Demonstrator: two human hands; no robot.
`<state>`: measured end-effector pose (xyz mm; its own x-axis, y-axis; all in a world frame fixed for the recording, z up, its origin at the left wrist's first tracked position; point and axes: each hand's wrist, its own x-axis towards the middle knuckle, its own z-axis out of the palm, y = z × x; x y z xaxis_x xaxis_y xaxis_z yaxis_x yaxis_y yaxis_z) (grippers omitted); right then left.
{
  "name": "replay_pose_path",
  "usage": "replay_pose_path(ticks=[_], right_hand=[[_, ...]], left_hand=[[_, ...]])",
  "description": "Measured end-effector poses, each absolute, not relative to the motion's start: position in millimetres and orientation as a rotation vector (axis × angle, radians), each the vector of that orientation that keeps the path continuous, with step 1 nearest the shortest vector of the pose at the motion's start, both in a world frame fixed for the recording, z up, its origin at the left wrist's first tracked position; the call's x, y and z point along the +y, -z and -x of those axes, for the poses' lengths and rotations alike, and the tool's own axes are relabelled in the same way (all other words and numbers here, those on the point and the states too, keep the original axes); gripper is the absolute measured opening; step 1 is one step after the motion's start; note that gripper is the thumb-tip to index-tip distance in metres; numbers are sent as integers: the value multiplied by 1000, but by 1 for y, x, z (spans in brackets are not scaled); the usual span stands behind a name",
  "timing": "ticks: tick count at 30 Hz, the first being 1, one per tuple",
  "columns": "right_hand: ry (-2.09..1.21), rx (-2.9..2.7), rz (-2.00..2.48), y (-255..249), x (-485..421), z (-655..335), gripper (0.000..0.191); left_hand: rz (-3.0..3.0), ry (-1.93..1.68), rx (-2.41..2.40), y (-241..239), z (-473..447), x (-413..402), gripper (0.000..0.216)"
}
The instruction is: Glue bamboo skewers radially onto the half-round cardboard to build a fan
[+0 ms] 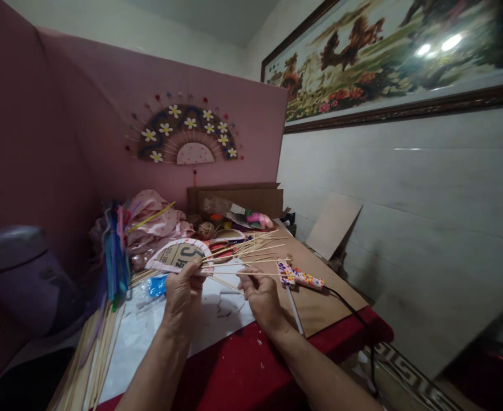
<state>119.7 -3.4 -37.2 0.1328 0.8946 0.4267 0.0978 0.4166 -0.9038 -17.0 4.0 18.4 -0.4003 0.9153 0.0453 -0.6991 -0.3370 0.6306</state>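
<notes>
Head view: over the worktop [243,365], the left hand [182,294] has its grip closed on a half-round card fan [177,255] at eleven o'clock, the right hand [263,297] pinches one skewer [226,272] pointing toward three o'clock; twisting might snap it or dislodge the loose skewers [255,244].

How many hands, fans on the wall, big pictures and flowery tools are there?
hands: 2, the left hand and the right hand, both pinching thin sticks
fan on the wall: 1
framed picture: 1
flowery tool: 1
total: 5
</notes>
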Motion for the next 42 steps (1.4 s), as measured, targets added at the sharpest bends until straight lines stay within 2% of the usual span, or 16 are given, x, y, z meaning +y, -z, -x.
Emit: replay_pose_path(ticks=[7, 12, 19, 34, 42], right_hand=[[-978, -1132, 908, 39, 5, -120, 24], [-1012, -1104, 881, 36, 3, -119, 18], [-1035, -1073, 909, 38, 1, -118, 20], [-1106, -1053, 868, 32, -2, -117, 21], [-1095, -1069, 896, 31, -6, -118, 24]], left_hand=[[-505, -1809, 655, -19, 15, 2, 25], [-534, -1773, 651, -14, 15, 4, 25], [-534, -1731, 642, -9, 13, 5, 30], [-673, -1533, 550, -9, 8, -4, 16], [-662, -1567, 554, -7, 9, -5, 26]])
